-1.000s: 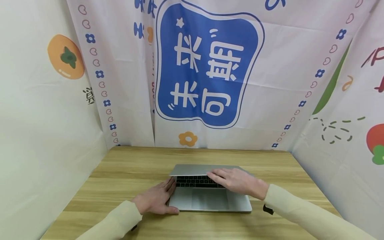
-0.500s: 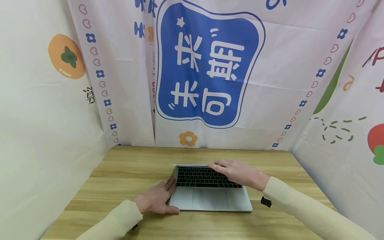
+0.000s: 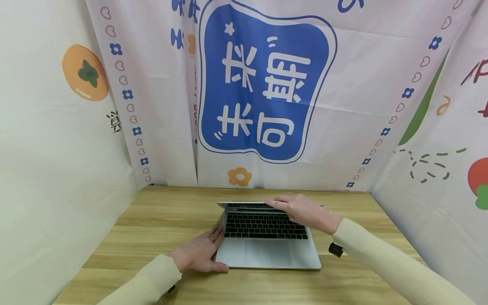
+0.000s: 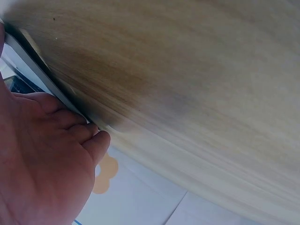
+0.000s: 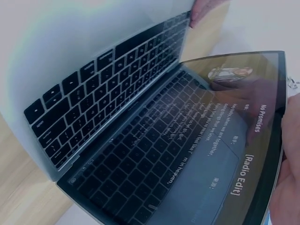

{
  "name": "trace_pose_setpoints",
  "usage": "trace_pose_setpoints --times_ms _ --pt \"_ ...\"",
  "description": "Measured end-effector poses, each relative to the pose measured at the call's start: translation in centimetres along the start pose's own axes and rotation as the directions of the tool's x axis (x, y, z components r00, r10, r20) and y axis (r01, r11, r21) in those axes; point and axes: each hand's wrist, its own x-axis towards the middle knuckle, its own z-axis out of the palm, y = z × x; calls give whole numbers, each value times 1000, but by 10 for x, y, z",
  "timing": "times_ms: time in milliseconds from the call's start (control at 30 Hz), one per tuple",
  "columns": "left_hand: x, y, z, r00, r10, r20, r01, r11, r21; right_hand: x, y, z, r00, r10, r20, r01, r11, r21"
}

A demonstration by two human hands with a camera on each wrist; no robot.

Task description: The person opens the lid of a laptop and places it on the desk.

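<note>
A silver laptop (image 3: 267, 254) with black keys lies on the wooden table, its lid (image 3: 240, 205) raised off the keyboard. The left hand (image 3: 202, 252) rests along the base's left side, fingers stretched and thumb by the front corner; the left wrist view shows that hand (image 4: 51, 140) beside the laptop's thin edge (image 4: 49, 77). At the lid's top edge, the right hand (image 3: 305, 209) holds on, its thumb hidden from the head view. Text and a reflection of the keys show on the screen (image 5: 225, 140), with part of the right hand (image 5: 289, 164) at its edge.
The wooden table (image 3: 171, 207) extends around the laptop. A white printed curtain (image 3: 167, 110) with a blue sign hangs behind it, and white sheets (image 3: 57, 169) stand at both sides. A dark wrist device (image 3: 336, 250) shows under the right sleeve.
The right hand has moved up and back with the lid, which has swung from partly lowered to raised, uncovering the whole keyboard and the screen's lower part. The left hand has stayed in place.
</note>
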Motion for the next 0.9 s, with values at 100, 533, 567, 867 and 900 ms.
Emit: trace_pose_setpoints --times_ms 100,533,567,867,900 --pt "0 0 -2 1000 -1 5 1 1000 -6 2 4 -1 1000 23 3 -23 1000 15" --pt "-1 1 -4 1000 -1 13 2 1000 -11 8 18 -5 994 71 -86 -69 997 32" --pt "-1 1 -4 1000 -3 14 3 1000 -11 9 18 -5 993 82 -90 -79 996 33" --pt "-3 2 -4 1000 0 15 0 1000 -10 13 25 -6 980 186 -70 -183 982 47" --pt "-2 1 -3 1000 2 12 -2 1000 -8 13 26 -6 978 196 -71 -192 980 53"
